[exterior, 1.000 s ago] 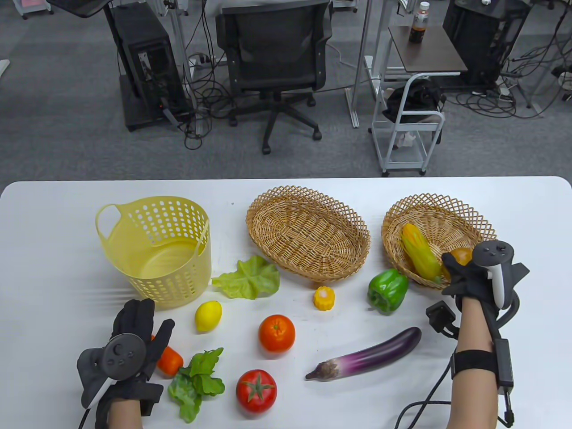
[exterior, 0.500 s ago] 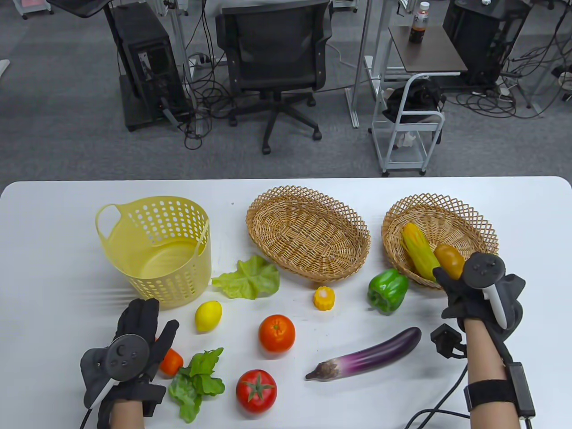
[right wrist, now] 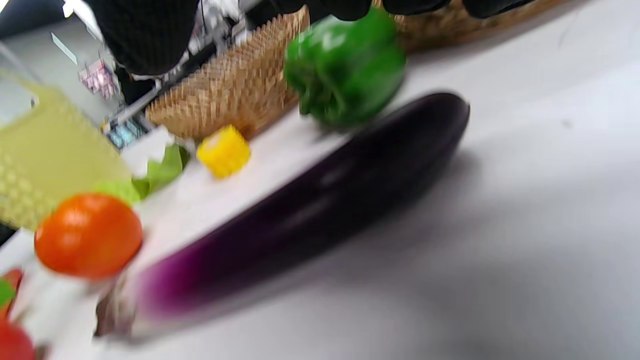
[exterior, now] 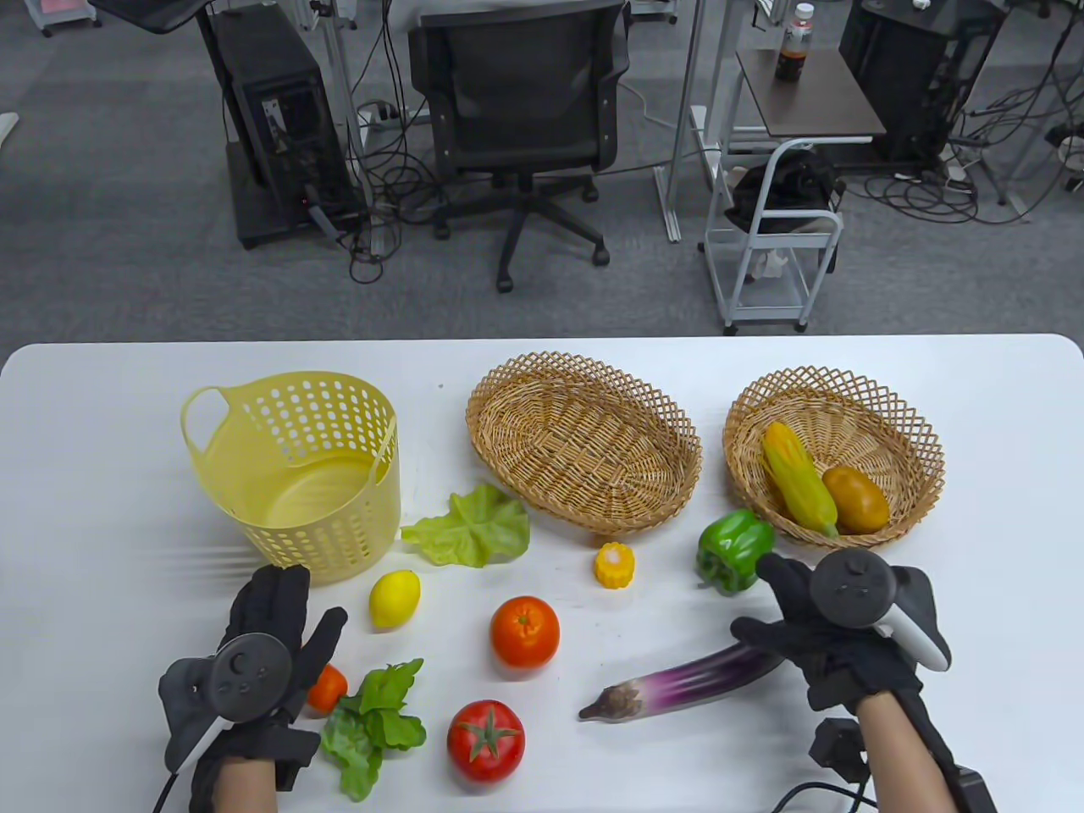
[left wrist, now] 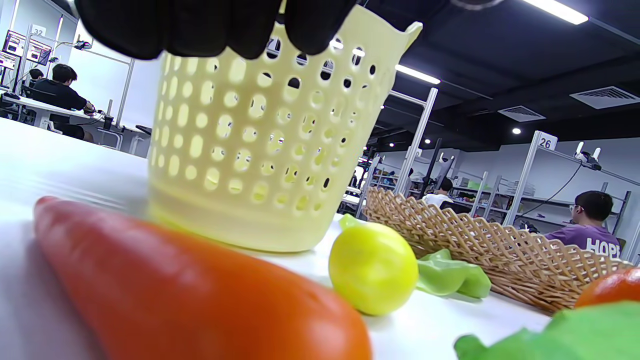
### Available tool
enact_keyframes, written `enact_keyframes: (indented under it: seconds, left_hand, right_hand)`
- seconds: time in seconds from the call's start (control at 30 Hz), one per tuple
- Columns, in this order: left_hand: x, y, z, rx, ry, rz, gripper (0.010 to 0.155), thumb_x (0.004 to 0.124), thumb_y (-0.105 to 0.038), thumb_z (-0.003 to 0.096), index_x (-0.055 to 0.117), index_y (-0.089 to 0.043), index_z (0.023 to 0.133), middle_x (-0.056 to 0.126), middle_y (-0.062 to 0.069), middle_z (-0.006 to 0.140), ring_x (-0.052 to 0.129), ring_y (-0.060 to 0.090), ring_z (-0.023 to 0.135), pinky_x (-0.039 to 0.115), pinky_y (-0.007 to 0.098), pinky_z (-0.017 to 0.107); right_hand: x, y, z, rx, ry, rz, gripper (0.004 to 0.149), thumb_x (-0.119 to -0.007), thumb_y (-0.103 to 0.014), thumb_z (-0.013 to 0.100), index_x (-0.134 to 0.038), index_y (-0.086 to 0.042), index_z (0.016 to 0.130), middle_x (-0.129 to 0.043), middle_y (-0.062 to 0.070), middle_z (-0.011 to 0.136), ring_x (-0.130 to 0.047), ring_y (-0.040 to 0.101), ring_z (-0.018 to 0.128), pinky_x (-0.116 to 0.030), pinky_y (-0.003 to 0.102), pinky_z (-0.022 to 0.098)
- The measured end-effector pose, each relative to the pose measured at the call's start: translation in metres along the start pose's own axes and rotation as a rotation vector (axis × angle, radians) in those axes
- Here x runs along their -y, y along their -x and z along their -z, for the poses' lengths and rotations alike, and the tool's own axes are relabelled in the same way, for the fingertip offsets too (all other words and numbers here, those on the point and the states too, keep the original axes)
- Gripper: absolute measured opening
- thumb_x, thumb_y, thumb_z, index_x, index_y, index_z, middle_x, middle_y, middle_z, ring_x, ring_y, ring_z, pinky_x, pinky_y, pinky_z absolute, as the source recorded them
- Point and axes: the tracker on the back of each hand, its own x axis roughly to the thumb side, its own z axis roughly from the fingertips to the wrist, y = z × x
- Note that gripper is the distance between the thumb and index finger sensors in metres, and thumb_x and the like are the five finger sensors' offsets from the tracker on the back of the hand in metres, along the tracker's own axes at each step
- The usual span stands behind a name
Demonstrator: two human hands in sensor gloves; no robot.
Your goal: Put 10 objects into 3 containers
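Observation:
My left hand hovers open over an orange carrot, which lies on the table under its fingers in the left wrist view. My right hand is open above the thick end of the purple eggplant, just below the green pepper; I cannot tell if it touches the eggplant. The right wicker basket holds a corn cob and a brown-yellow potato. The middle wicker basket and the yellow plastic basket hold nothing.
Loose on the white table: a lemon, a pale lettuce leaf, a corn piece, an orange, a tomato and dark leafy greens. A cable trails from my right wrist at the front edge.
My right hand let go of the potato in the right basket and pulled back down and left to above the eggplant. My left hand crept slightly right over the carrot.

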Motion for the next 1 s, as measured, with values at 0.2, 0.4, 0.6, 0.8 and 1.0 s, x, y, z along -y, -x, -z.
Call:
enact_keyframes:
  seconds: [0.2, 0.4, 0.6, 0.8, 1.0]
  left_hand:
    - [0.000, -0.001, 0.000, -0.003, 0.000, 0.008, 0.073, 0.052, -0.060, 0.0606, 0.053, -0.010, 0.113, 0.052, 0.029, 0.115, 0.058, 0.057, 0.103, 0.064, 0.067, 0.065]
    - [-0.001, 0.000, 0.000, -0.009, -0.006, 0.019, 0.073, 0.052, -0.060, 0.0606, 0.053, -0.010, 0.113, 0.052, 0.029, 0.115, 0.058, 0.057, 0.103, 0.064, 0.067, 0.065]
    - [0.001, 0.000, 0.001, -0.007, 0.003, 0.011, 0.073, 0.052, -0.060, 0.0607, 0.053, -0.010, 0.113, 0.052, 0.029, 0.115, 0.058, 0.057, 0.103, 0.064, 0.067, 0.065]
    - [0.002, 0.001, 0.001, -0.011, 0.016, 0.009, 0.073, 0.052, -0.060, 0.0608, 0.053, -0.010, 0.113, 0.052, 0.029, 0.115, 0.058, 0.057, 0.103, 0.064, 0.067, 0.065]
    - [0.003, 0.001, 0.002, -0.004, 0.017, -0.009, 0.071, 0.051, -0.059, 0.0613, 0.053, -0.010, 0.113, 0.052, 0.028, 0.115, 0.058, 0.057, 0.103, 0.064, 0.066, 0.065]
  right_hand:
    - [-0.027, 0.012, 0.014, 0.031, -0.118, 0.019, 0.088, -0.075, -0.056, 0.050, -0.026, -0.022, 0.115, -0.018, 0.017, 0.123, -0.025, 0.059, 0.106, -0.047, 0.080, 0.065]
    - [-0.038, 0.017, 0.022, -0.008, -0.158, -0.032, 0.084, -0.079, -0.051, 0.050, -0.033, -0.023, 0.115, -0.019, 0.012, 0.123, -0.013, 0.048, 0.108, -0.044, 0.077, 0.068]
    - [-0.048, 0.010, 0.024, -0.056, -0.163, -0.185, 0.079, -0.082, -0.043, 0.051, -0.034, -0.028, 0.112, -0.019, 0.007, 0.122, -0.010, 0.044, 0.108, -0.045, 0.074, 0.071]
    - [-0.052, 0.007, 0.026, -0.085, -0.144, -0.270, 0.074, -0.081, -0.035, 0.054, -0.032, -0.033, 0.110, -0.019, 0.005, 0.120, -0.012, 0.041, 0.109, -0.048, 0.070, 0.073]
    - [-0.054, 0.005, 0.026, -0.037, -0.106, -0.351, 0.073, -0.083, -0.032, 0.051, -0.036, -0.035, 0.107, -0.029, 0.008, 0.119, -0.021, 0.043, 0.108, -0.058, 0.057, 0.074]
